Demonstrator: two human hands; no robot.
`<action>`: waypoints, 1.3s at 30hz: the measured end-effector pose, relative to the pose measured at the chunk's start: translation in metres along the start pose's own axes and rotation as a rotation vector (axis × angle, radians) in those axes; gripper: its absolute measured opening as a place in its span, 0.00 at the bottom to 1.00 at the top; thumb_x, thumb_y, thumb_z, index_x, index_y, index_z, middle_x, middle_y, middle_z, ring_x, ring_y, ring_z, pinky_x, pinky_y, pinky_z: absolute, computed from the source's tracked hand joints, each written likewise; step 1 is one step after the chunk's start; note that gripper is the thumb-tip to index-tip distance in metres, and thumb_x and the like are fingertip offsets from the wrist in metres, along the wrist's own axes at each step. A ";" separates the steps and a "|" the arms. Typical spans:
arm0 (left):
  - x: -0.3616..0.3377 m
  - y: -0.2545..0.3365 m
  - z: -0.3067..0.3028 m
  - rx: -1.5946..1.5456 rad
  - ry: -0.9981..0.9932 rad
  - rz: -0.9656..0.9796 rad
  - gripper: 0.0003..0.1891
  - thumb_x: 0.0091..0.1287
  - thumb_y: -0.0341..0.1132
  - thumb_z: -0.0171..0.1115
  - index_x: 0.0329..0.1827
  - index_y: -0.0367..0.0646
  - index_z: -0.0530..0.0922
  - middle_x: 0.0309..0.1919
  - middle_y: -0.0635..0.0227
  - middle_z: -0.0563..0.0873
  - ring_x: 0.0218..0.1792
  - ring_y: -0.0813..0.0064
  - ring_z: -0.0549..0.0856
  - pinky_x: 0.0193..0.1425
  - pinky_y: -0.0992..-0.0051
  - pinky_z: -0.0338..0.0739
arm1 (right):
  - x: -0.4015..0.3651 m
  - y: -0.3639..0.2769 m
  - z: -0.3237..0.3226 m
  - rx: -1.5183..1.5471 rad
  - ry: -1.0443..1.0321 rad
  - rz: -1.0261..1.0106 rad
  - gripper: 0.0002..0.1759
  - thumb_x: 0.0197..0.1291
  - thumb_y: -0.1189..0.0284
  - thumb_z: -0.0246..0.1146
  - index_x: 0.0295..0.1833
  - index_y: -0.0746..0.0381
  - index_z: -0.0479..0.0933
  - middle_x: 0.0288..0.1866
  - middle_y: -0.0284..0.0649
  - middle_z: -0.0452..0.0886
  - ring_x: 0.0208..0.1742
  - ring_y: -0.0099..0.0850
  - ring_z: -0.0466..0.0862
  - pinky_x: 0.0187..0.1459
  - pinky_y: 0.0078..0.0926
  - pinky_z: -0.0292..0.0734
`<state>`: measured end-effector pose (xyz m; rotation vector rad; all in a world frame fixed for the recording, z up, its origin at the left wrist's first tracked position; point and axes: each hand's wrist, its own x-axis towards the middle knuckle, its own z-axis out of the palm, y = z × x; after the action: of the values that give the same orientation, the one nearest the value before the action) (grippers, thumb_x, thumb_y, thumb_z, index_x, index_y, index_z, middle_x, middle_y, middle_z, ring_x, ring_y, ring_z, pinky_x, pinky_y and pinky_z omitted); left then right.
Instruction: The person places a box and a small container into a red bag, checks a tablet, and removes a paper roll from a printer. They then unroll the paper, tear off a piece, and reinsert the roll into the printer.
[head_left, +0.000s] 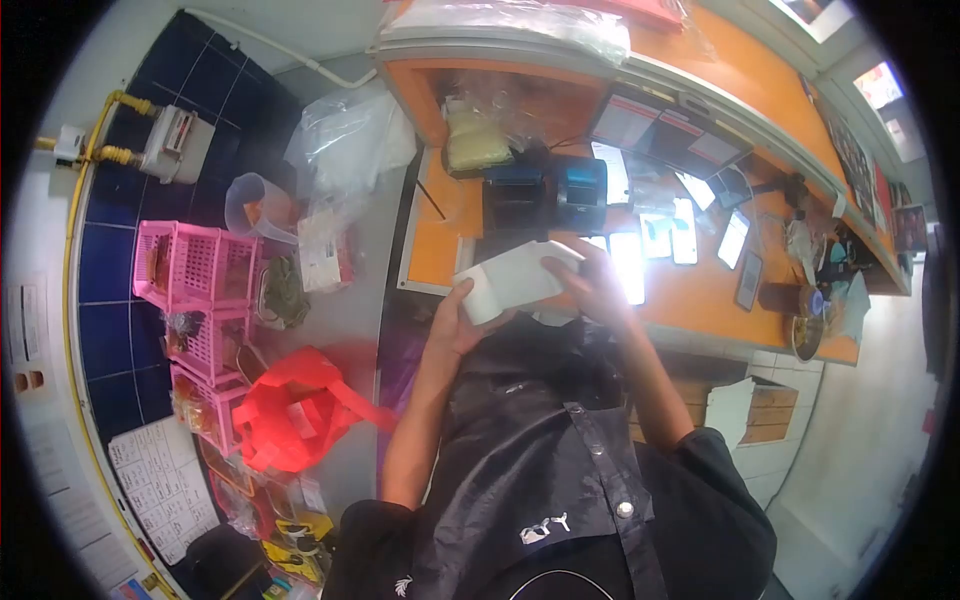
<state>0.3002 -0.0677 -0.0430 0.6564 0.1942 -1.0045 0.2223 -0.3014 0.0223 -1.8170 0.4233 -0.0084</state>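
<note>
In the middle of the head view, a strip of white paper (530, 275) stretches between my two hands. Its left part is brighter and curves over like a fold or a curl. My left hand (455, 325) grips the lower left end, thumb on top. At the upper right end, the thumb and fingers of my right hand (590, 283) close on the paper. Just beyond it stand two dark box-like machines, a left one (513, 195) and a right one (579, 193). The paper's underside is hidden from me.
Several lit phones, one (684, 232) among them, lie on the orange counter (700, 312). Left are stacked pink baskets (208, 270), a red bag (295, 415) and a clear plastic tub (257, 207). A brown cup (785, 298) stands at the right end.
</note>
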 end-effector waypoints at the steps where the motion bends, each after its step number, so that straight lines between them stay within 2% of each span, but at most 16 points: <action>1: 0.001 -0.003 -0.009 -0.040 0.033 -0.018 0.29 0.72 0.45 0.60 0.73 0.42 0.68 0.63 0.56 0.80 0.61 0.56 0.83 0.62 0.54 0.83 | -0.001 0.000 -0.010 -0.005 -0.007 -0.045 0.18 0.68 0.68 0.68 0.57 0.67 0.82 0.46 0.42 0.88 0.46 0.29 0.87 0.46 0.29 0.81; 3: 0.003 -0.009 -0.019 -0.079 0.095 -0.011 0.28 0.70 0.42 0.62 0.71 0.42 0.69 0.61 0.57 0.81 0.61 0.57 0.83 0.61 0.56 0.84 | -0.008 -0.012 -0.021 0.026 0.107 -0.154 0.13 0.66 0.66 0.68 0.48 0.66 0.82 0.35 0.43 0.82 0.37 0.30 0.81 0.41 0.31 0.75; 5: 0.007 -0.014 -0.027 -0.074 0.154 0.043 0.27 0.68 0.38 0.66 0.68 0.42 0.70 0.59 0.58 0.82 0.59 0.60 0.84 0.59 0.58 0.84 | -0.019 -0.023 -0.041 -0.118 -0.004 -0.129 0.14 0.65 0.67 0.69 0.50 0.66 0.82 0.39 0.43 0.83 0.41 0.33 0.82 0.44 0.34 0.76; 7: 0.014 -0.010 -0.044 0.309 0.127 0.122 0.29 0.64 0.36 0.72 0.65 0.40 0.71 0.55 0.60 0.83 0.56 0.65 0.84 0.58 0.62 0.82 | -0.033 -0.028 -0.054 -0.313 -0.131 -0.189 0.18 0.63 0.65 0.72 0.53 0.64 0.83 0.43 0.44 0.85 0.44 0.34 0.84 0.47 0.34 0.77; 10: 0.016 0.016 -0.029 0.824 0.112 0.227 0.31 0.57 0.36 0.79 0.60 0.39 0.72 0.49 0.63 0.83 0.51 0.70 0.84 0.55 0.68 0.81 | -0.049 -0.028 -0.084 -0.401 -0.445 0.151 0.35 0.55 0.57 0.78 0.65 0.62 0.78 0.59 0.49 0.83 0.61 0.39 0.82 0.61 0.35 0.76; 14: 0.026 0.049 0.020 1.369 0.024 0.110 0.41 0.49 0.40 0.84 0.61 0.37 0.66 0.50 0.58 0.80 0.51 0.68 0.82 0.56 0.68 0.78 | -0.038 0.018 -0.082 -0.122 -0.361 -0.005 0.64 0.44 0.50 0.83 0.82 0.63 0.57 0.80 0.53 0.65 0.82 0.43 0.62 0.79 0.42 0.60; 16: 0.051 0.045 0.021 1.624 -0.111 0.090 0.49 0.44 0.42 0.86 0.63 0.36 0.61 0.51 0.53 0.77 0.53 0.63 0.81 0.59 0.65 0.77 | -0.011 0.021 -0.030 0.028 -0.252 -0.187 0.58 0.51 0.57 0.81 0.82 0.60 0.57 0.79 0.49 0.66 0.80 0.40 0.65 0.78 0.41 0.62; 17: 0.064 0.041 0.021 1.635 -0.119 0.088 0.49 0.43 0.42 0.86 0.63 0.35 0.61 0.51 0.53 0.77 0.53 0.63 0.81 0.59 0.65 0.77 | 0.007 0.026 -0.008 -0.008 -0.325 -0.303 0.54 0.54 0.60 0.80 0.82 0.59 0.58 0.76 0.47 0.70 0.78 0.39 0.69 0.76 0.41 0.64; 18: 0.075 0.039 0.022 1.645 -0.125 0.086 0.49 0.43 0.42 0.86 0.63 0.35 0.61 0.51 0.53 0.77 0.53 0.62 0.81 0.58 0.66 0.77 | 0.019 0.033 0.012 0.227 -0.451 -0.126 0.47 0.54 0.63 0.79 0.76 0.61 0.65 0.69 0.43 0.77 0.72 0.37 0.76 0.72 0.39 0.70; 20: 0.092 0.041 0.008 1.616 -0.111 0.065 0.47 0.44 0.41 0.85 0.63 0.36 0.63 0.52 0.55 0.79 0.55 0.62 0.82 0.58 0.67 0.79 | 0.044 0.053 0.024 0.184 -0.379 -0.069 0.39 0.54 0.65 0.79 0.68 0.62 0.70 0.61 0.41 0.80 0.65 0.35 0.81 0.66 0.36 0.75; 23: 0.082 0.039 -0.001 1.119 0.076 -0.147 0.45 0.47 0.39 0.85 0.65 0.38 0.65 0.53 0.58 0.80 0.55 0.63 0.83 0.57 0.68 0.81 | 0.060 0.071 0.032 0.210 -0.232 -0.043 0.31 0.53 0.68 0.80 0.58 0.63 0.73 0.53 0.39 0.82 0.55 0.32 0.85 0.57 0.32 0.80; 24: 0.074 0.025 -0.007 0.980 0.106 -0.033 0.36 0.57 0.37 0.80 0.65 0.39 0.70 0.55 0.60 0.82 0.54 0.67 0.84 0.56 0.68 0.82 | 0.063 0.073 0.033 0.234 -0.171 -0.042 0.28 0.52 0.70 0.80 0.55 0.63 0.73 0.51 0.39 0.83 0.52 0.32 0.86 0.55 0.31 0.81; 27: 0.073 -0.026 -0.041 0.505 0.027 -0.112 0.26 0.67 0.36 0.73 0.65 0.38 0.74 0.53 0.63 0.84 0.51 0.71 0.85 0.53 0.68 0.83 | 0.089 0.074 0.034 0.077 -0.024 -0.052 0.27 0.52 0.72 0.80 0.53 0.62 0.73 0.49 0.42 0.82 0.50 0.32 0.85 0.53 0.32 0.80; 31: 0.070 -0.056 -0.049 0.392 0.154 -0.087 0.20 0.72 0.35 0.67 0.63 0.37 0.77 0.50 0.66 0.87 0.49 0.73 0.87 0.50 0.69 0.83 | 0.117 0.062 0.030 -0.243 0.029 -0.156 0.26 0.52 0.73 0.78 0.53 0.61 0.72 0.49 0.47 0.81 0.52 0.39 0.84 0.53 0.37 0.79; 35: 0.069 -0.048 -0.038 0.458 0.217 0.039 0.18 0.72 0.35 0.67 0.60 0.34 0.80 0.47 0.64 0.88 0.44 0.74 0.88 0.47 0.72 0.82 | 0.130 0.081 0.026 -0.686 0.113 -0.517 0.27 0.56 0.71 0.76 0.57 0.63 0.71 0.51 0.50 0.81 0.54 0.50 0.83 0.54 0.41 0.78; 39: 0.060 -0.041 -0.024 0.592 0.273 0.093 0.16 0.72 0.34 0.66 0.58 0.34 0.81 0.46 0.64 0.88 0.45 0.76 0.87 0.48 0.73 0.81 | 0.133 0.082 0.030 -0.457 0.055 -0.399 0.26 0.59 0.69 0.74 0.59 0.62 0.72 0.53 0.50 0.81 0.55 0.50 0.83 0.56 0.41 0.78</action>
<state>0.3017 -0.1114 -0.1058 1.3338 0.1003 -0.8792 0.3303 -0.3302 -0.0908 -2.3317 0.0948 -0.2558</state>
